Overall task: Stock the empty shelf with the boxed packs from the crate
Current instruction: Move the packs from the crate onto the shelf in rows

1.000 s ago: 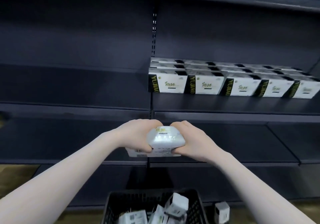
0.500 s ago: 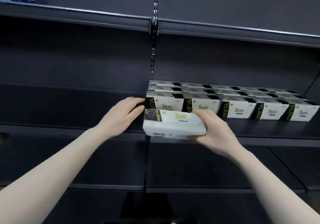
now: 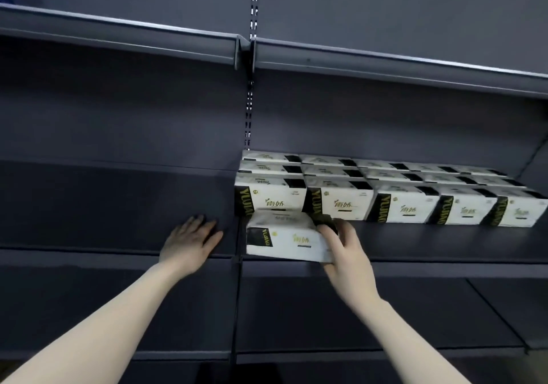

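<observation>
While our right hand (image 3: 345, 250) grasps the white rectangular boxed pack with a black end panel (image 3: 283, 239) by its right end, setting it at the front edge of the dark metal shelf (image 3: 430, 243), it sits just before the stocked row of matching white packs (image 3: 394, 197). Our left hand (image 3: 189, 243) rests flat, fingers released and straight, on the neighbouring dark shelf bay (image 3: 89, 205).

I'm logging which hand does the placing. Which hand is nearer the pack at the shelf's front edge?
Right. The right hand grips the pack at its right end. The left hand rests open on the neighbouring shelf, left of the pack and apart from it.
</observation>
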A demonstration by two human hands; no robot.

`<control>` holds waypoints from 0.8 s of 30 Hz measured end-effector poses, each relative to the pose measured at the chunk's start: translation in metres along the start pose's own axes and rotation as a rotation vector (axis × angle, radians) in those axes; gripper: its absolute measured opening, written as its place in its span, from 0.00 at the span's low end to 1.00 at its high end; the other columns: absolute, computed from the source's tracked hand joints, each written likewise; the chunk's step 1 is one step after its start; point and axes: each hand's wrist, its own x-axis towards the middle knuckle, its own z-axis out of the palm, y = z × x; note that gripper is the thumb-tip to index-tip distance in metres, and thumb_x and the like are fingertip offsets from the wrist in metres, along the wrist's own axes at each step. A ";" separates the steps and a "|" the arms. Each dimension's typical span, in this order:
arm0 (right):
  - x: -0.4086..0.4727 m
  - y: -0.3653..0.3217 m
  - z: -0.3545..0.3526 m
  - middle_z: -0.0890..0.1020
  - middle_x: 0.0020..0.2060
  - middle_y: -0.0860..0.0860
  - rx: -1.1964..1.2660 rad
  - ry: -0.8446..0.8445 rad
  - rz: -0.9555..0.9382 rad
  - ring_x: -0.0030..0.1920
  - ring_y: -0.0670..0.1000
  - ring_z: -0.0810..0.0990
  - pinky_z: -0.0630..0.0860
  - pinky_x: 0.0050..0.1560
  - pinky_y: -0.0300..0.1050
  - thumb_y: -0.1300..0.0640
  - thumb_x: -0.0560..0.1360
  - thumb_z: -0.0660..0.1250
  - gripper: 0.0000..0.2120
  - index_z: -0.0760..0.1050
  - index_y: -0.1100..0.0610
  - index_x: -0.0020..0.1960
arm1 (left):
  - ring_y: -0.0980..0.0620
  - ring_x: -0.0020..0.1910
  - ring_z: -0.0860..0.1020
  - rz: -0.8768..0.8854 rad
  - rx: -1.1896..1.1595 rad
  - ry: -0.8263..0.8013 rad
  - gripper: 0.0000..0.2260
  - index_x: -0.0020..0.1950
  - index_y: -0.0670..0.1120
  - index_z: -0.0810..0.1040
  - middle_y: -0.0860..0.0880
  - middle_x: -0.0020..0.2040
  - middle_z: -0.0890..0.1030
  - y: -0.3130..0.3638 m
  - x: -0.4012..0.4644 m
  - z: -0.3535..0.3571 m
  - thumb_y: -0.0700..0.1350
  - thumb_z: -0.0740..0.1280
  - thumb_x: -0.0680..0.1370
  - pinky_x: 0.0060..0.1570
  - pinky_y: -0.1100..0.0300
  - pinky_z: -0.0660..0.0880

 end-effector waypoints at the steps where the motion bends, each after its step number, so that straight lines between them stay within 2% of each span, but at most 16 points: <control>1: -0.006 0.001 0.002 0.69 0.61 0.57 -0.005 -0.004 0.034 0.54 0.58 0.72 0.72 0.28 0.43 0.70 0.63 0.67 0.35 0.64 0.46 0.63 | 0.52 0.77 0.47 0.002 0.065 0.011 0.25 0.78 0.56 0.52 0.52 0.79 0.50 0.000 0.001 0.002 0.61 0.45 0.81 0.74 0.56 0.46; 4: -0.023 0.002 0.010 0.69 0.61 0.56 0.022 -0.007 0.162 0.39 0.57 0.75 0.68 0.28 0.42 0.68 0.68 0.65 0.34 0.60 0.40 0.66 | 0.54 0.77 0.45 -0.023 0.114 0.004 0.25 0.78 0.59 0.48 0.54 0.79 0.47 0.000 0.004 0.004 0.63 0.44 0.81 0.75 0.54 0.43; 6: -0.033 -0.004 0.013 0.68 0.62 0.50 0.110 0.011 0.242 0.36 0.54 0.74 0.69 0.32 0.42 0.66 0.72 0.63 0.33 0.61 0.35 0.66 | 0.54 0.77 0.45 -0.027 0.127 0.004 0.26 0.77 0.60 0.48 0.55 0.79 0.47 0.000 0.006 0.005 0.63 0.44 0.80 0.75 0.53 0.43; 8: -0.037 -0.014 0.014 0.68 0.62 0.44 0.346 0.025 0.356 0.41 0.46 0.77 0.71 0.37 0.33 0.64 0.73 0.63 0.31 0.64 0.31 0.62 | 0.54 0.77 0.46 -0.027 0.133 0.024 0.25 0.77 0.61 0.49 0.55 0.79 0.48 0.001 0.006 0.005 0.63 0.44 0.80 0.75 0.53 0.43; 9: -0.036 -0.021 0.015 0.68 0.61 0.43 0.513 0.052 0.415 0.45 0.44 0.77 0.72 0.42 0.32 0.62 0.72 0.64 0.28 0.66 0.31 0.59 | 0.53 0.77 0.46 -0.026 0.132 0.029 0.25 0.77 0.61 0.49 0.55 0.79 0.48 0.001 0.006 0.005 0.63 0.45 0.80 0.75 0.53 0.44; 10: -0.034 -0.027 0.015 0.69 0.60 0.44 0.672 0.091 0.477 0.49 0.43 0.76 0.74 0.48 0.35 0.56 0.70 0.66 0.22 0.69 0.32 0.57 | 0.53 0.77 0.46 -0.024 0.130 0.032 0.25 0.77 0.61 0.49 0.55 0.79 0.48 0.001 0.006 0.006 0.63 0.45 0.80 0.75 0.53 0.44; 12: -0.025 -0.037 0.016 0.71 0.59 0.48 0.869 0.183 0.597 0.55 0.45 0.74 0.75 0.57 0.50 0.42 0.67 0.66 0.15 0.73 0.37 0.54 | 0.53 0.77 0.46 -0.024 0.127 0.032 0.25 0.77 0.61 0.49 0.55 0.79 0.48 0.001 0.005 0.006 0.63 0.45 0.80 0.75 0.53 0.44; 13: -0.019 -0.041 0.014 0.71 0.59 0.50 0.902 0.232 0.634 0.55 0.43 0.73 0.74 0.58 0.50 0.40 0.67 0.67 0.15 0.73 0.41 0.52 | 0.53 0.77 0.46 -0.024 0.127 0.027 0.25 0.77 0.61 0.49 0.55 0.79 0.48 0.001 0.005 0.005 0.63 0.45 0.80 0.75 0.53 0.44; 14: -0.014 -0.044 0.011 0.71 0.58 0.52 0.890 0.295 0.649 0.53 0.38 0.71 0.73 0.57 0.45 0.43 0.70 0.68 0.12 0.73 0.46 0.50 | 0.53 0.77 0.45 -0.023 0.126 0.021 0.25 0.77 0.61 0.48 0.55 0.79 0.48 0.000 0.005 0.005 0.63 0.44 0.80 0.75 0.53 0.43; 16: 0.003 -0.050 0.001 0.70 0.56 0.57 0.806 0.399 0.609 0.45 0.33 0.69 0.67 0.50 0.28 0.55 0.73 0.69 0.08 0.71 0.52 0.47 | 0.53 0.77 0.45 -0.020 0.121 0.015 0.25 0.77 0.61 0.48 0.55 0.79 0.47 0.000 0.005 0.005 0.63 0.44 0.80 0.75 0.53 0.43; 17: 0.012 -0.052 -0.005 0.70 0.56 0.59 0.767 0.431 0.556 0.44 0.33 0.69 0.65 0.47 0.24 0.60 0.73 0.70 0.09 0.70 0.53 0.46 | 0.53 0.77 0.45 -0.018 0.117 0.014 0.25 0.77 0.61 0.48 0.54 0.79 0.47 0.000 0.005 0.005 0.63 0.44 0.80 0.75 0.53 0.43; 19: 0.031 -0.056 -0.017 0.69 0.58 0.57 0.738 0.449 0.415 0.49 0.31 0.67 0.62 0.50 0.22 0.64 0.70 0.71 0.16 0.70 0.49 0.51 | 0.53 0.77 0.45 -0.012 0.110 0.016 0.25 0.77 0.61 0.48 0.54 0.79 0.47 -0.001 0.006 0.005 0.63 0.44 0.80 0.75 0.53 0.43; 21: 0.051 -0.058 -0.028 0.66 0.63 0.48 0.735 0.356 0.289 0.56 0.28 0.64 0.62 0.57 0.23 0.64 0.68 0.72 0.31 0.63 0.43 0.63 | 0.53 0.77 0.45 -0.011 0.111 0.022 0.26 0.77 0.60 0.48 0.54 0.79 0.47 -0.001 0.006 0.005 0.63 0.44 0.80 0.75 0.53 0.43; 22: 0.062 -0.059 -0.033 0.65 0.64 0.46 0.703 0.267 0.228 0.56 0.27 0.64 0.62 0.57 0.22 0.64 0.68 0.73 0.36 0.60 0.41 0.66 | 0.53 0.77 0.45 -0.011 0.112 0.025 0.26 0.77 0.60 0.48 0.54 0.79 0.47 -0.001 0.006 0.006 0.63 0.44 0.80 0.75 0.53 0.43; 24: 0.084 -0.061 -0.041 0.67 0.64 0.49 0.546 0.051 0.086 0.54 0.32 0.66 0.65 0.56 0.25 0.63 0.68 0.72 0.37 0.59 0.44 0.71 | 0.53 0.77 0.45 -0.011 0.108 0.028 0.26 0.77 0.60 0.48 0.54 0.79 0.48 -0.002 0.006 0.006 0.63 0.44 0.80 0.75 0.53 0.43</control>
